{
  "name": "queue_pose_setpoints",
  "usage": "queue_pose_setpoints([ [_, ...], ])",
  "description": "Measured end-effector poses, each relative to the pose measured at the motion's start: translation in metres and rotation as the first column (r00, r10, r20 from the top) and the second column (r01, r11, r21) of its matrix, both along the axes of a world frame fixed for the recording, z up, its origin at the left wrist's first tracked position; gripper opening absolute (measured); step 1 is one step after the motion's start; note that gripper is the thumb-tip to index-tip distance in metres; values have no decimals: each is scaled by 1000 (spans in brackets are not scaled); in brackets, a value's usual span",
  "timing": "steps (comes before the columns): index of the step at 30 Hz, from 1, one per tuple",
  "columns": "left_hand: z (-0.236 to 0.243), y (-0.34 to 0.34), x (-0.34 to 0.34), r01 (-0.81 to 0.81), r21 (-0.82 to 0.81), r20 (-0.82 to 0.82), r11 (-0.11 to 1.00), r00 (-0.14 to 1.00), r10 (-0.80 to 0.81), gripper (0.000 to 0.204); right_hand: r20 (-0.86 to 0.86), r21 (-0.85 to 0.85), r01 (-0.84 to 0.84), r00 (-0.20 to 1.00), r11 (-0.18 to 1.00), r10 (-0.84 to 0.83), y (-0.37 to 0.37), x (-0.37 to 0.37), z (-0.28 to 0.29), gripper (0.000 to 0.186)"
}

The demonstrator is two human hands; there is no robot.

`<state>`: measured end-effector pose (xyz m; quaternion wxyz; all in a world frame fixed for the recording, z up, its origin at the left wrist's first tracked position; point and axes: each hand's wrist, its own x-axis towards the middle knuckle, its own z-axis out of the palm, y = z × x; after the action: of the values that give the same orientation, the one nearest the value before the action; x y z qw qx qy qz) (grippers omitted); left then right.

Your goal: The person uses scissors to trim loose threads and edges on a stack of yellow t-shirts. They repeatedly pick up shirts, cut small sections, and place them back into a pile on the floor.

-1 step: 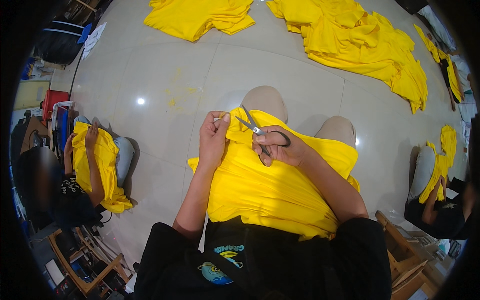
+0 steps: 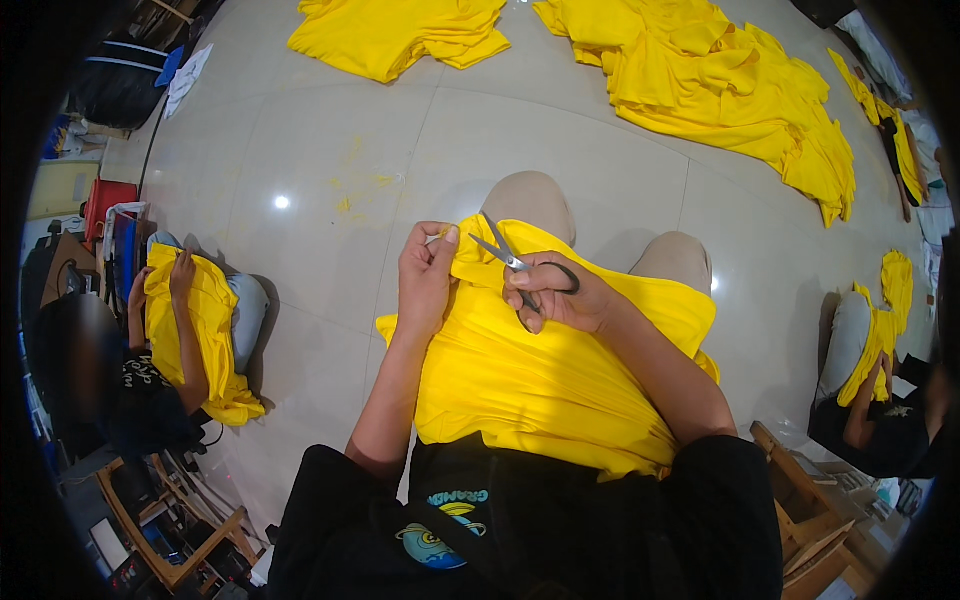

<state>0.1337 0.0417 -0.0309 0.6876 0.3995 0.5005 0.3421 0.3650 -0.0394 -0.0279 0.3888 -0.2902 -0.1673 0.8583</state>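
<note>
Behind the fingers, the black shirt, cut off below, bears a planet print with lettering (partly lost in folds). Beneath them the yellow cloth covers the lap, its underside hidden. The left hand pinches the cloth's edge; the right hand grips the scissors, blades parted just beside the left thumb. Well beyond the fingers, yellow piles lie on the floor, cropped above.
</note>
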Motion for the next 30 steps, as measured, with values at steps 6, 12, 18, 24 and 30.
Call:
queue_pose_setpoints([
  [6, -8, 1, 3, -33, -18, 65, 999, 997, 34, 17, 13, 0, -38, 999, 999, 38, 2, -8, -1, 26],
  [12, -19, 7, 0, 7, -2, 118, 1000, 993, -7, 18, 3, -27, -24, 1000, 999, 24, 12, -12, -2, 26],
  [18, -13, 4, 2, 19, -16, 136, 1000, 991, -16, 21, -14, -12, -5, 1000, 1000, 5, 19, -18, -10, 26],
  [24, -10, 4, -2, 67, -9, 123, 998, 990, -66, 22, -3, -54, 34, 999, 998, -34, 27, -26, -15, 26],
  [30, -15, 2, 1, 37, 13, 156, 999, 987, -39, 23, 53, -40, 26, 998, 999, -23, 27, -27, -18, 25],
])
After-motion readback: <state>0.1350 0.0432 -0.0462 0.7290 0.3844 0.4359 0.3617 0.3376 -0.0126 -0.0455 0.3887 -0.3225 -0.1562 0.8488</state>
